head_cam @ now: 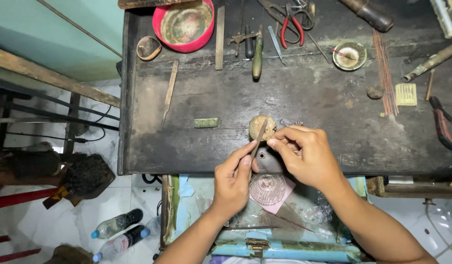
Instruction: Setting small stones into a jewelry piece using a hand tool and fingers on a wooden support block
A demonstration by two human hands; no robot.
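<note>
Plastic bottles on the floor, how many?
2. Both lie on the white floor at lower left, side by side: one with a dark cap end, one with a red label just below it. More may be hidden under the workbench.

You have two bare hands at the bench, left hand [234,181] and right hand [306,154]. You have one round red plastic bowl [184,24], one pair of red-handled pliers [290,25], one small green rectangular block [207,122], and two clear plastic bottles [119,232] on the floor.
</note>
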